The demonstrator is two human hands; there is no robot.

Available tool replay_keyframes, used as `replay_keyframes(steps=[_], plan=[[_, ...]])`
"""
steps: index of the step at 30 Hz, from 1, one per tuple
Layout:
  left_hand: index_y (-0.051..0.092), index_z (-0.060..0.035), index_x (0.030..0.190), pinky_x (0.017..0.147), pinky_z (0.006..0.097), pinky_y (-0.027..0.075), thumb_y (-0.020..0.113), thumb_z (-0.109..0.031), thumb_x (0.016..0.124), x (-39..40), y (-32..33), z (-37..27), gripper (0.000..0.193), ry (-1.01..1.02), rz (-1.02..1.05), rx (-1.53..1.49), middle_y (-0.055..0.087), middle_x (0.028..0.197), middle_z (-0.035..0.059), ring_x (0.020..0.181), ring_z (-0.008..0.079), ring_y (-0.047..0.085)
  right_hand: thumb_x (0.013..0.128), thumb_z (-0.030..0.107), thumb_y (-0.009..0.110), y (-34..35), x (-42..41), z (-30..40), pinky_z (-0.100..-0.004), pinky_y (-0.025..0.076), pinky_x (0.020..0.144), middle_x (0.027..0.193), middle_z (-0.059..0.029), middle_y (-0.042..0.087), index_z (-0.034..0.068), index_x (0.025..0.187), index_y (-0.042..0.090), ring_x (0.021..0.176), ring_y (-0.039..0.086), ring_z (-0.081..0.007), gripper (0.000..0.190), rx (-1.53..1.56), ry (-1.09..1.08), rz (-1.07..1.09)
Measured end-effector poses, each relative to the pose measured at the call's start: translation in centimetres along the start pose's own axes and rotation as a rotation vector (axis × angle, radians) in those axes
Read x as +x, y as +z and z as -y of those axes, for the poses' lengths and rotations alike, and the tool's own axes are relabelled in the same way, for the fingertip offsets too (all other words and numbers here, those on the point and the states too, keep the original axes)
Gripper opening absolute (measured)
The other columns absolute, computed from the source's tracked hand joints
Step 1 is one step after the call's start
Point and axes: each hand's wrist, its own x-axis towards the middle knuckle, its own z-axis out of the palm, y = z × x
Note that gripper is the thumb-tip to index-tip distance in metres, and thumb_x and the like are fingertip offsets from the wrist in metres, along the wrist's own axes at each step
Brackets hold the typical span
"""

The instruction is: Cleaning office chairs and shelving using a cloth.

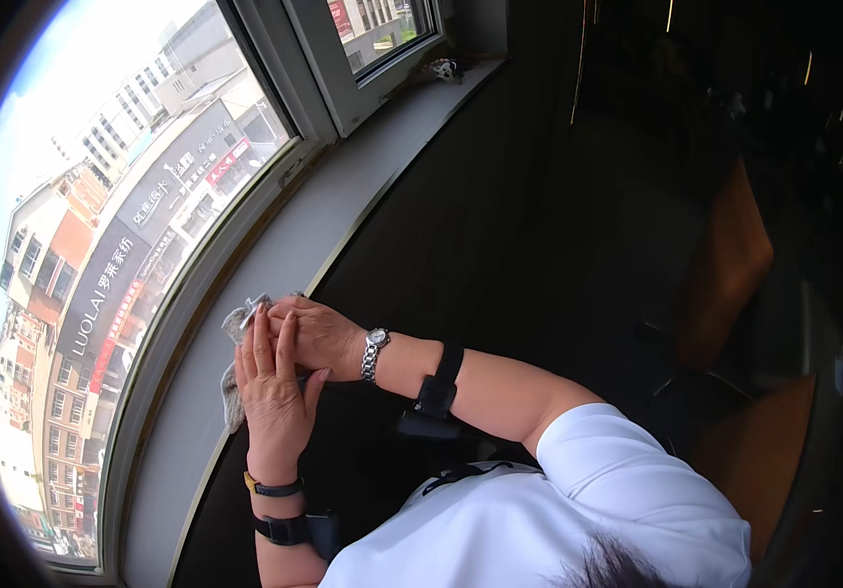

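A grey cloth [235, 323] with a pale edging lies bunched on the grey windowsill [285, 253]. My left hand [274, 389] rests over it, palm down, fingers extended and overlapping the fingers of my right hand. Cloth shows along the outer side of the left palm. Coming in from the right, my right hand [326, 334] presses on the cloth with bent fingers; its fingertips are partly hidden. A metal wristwatch [375, 345] is on my right wrist. Both palms are out of sight, so the left hand's hold is unclear.
A closed window pane with a white frame [197, 283] runs along the sill. Farther up is another window sash [340, 81], with a small black-and-white object [447, 70] on the sill. Brown wooden furniture [730, 272] stands in the dark area at right.
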Motion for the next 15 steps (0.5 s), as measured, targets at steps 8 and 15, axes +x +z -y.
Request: replay_keyframes(steps=[8,15], plan=[[0.042,-0.0163,0.155,0.123,0.0542,0.021,0.062,-0.052,0.094,3.7,1.5,0.6,0.074,0.153,0.023,-0.072,0.030,0.163,0.0178,0.149,0.0403,0.030,0.094,0.035,0.060,-1.0,-1.0,-2.1,-0.0401,0.027,0.124,0.139,-0.0068,0.055,0.011,0.138,0.053,0.137,0.046,-0.0200,0.051,-0.166,0.125,-0.048],[0.044,-0.0161,0.153,0.122,0.0557,0.021,0.051,-0.062,0.097,7.8,4.1,-1.2,0.073,0.225,-0.001,-0.106,0.031,0.163,0.0185,0.149,0.0413,0.030,0.099,0.041,0.054,-1.8,-2.5,-5.2,-0.0414,0.020,0.127,0.156,-0.0114,0.042,0.011,0.148,0.044,0.147,0.036,-0.0240,0.058,-0.266,0.247,-0.057]])
